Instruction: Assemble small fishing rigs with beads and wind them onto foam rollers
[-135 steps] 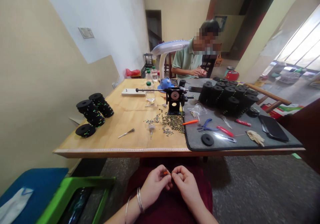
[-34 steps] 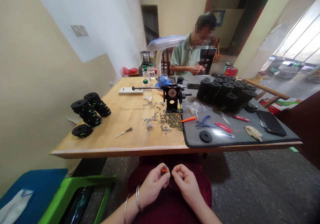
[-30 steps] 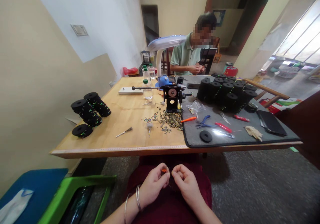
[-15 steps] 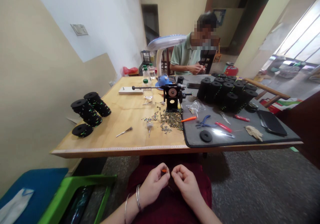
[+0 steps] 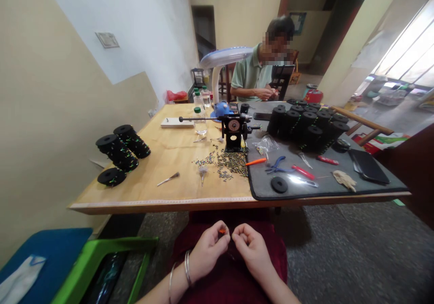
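Observation:
Over my lap, just below the table's front edge, my left hand point(image 5: 213, 246) is closed in a pinch on a small orange piece point(image 5: 222, 231); its exact kind is too small to tell. Close beside it, my right hand point(image 5: 250, 248) is also pinched, and whatever lies between its fingertips is too small to make out. The fingertips of the two hands nearly meet. On the wooden table point(image 5: 135, 186) ahead lies a pile of small striped pieces point(image 5: 233, 161) in front of a black winding machine point(image 5: 233, 132).
Black foam spools point(image 5: 118, 152) stand at the table's left; several more point(image 5: 305, 118) fill the back right of the grey mat point(image 5: 233, 191). Pliers point(image 5: 277, 164), an orange tool point(image 5: 256, 161) and a brush point(image 5: 168, 178) lie about. A co-worker point(image 5: 254, 78) sits opposite behind a lamp point(image 5: 225, 57).
My hands stay almost in place, with only a slight shift at the fingertips. The co-worker's hands move a little.

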A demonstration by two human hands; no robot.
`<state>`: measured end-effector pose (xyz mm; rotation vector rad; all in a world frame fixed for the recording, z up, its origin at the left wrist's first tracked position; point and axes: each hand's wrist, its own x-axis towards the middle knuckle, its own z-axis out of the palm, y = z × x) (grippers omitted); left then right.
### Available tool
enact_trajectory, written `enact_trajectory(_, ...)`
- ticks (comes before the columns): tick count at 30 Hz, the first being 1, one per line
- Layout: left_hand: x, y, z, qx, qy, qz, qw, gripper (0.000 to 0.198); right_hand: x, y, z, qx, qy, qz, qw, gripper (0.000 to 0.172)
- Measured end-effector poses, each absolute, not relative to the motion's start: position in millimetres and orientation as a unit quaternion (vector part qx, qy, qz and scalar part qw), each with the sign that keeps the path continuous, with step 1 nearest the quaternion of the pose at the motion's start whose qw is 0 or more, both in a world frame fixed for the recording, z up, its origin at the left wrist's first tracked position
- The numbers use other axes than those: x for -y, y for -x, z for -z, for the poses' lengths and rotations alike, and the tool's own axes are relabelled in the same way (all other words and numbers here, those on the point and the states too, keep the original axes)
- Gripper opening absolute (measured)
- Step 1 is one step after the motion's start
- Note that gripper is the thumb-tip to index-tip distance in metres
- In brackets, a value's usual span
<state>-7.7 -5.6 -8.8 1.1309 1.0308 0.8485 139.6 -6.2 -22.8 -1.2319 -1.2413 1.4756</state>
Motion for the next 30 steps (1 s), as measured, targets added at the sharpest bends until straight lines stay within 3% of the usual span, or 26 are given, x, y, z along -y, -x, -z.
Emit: enact_trajectory(30,3,5,0,-0.474,-0.486,-0.361,0.639,0.023,6,-145,34,0.49,0.491,-0.57,0.441,0.024)
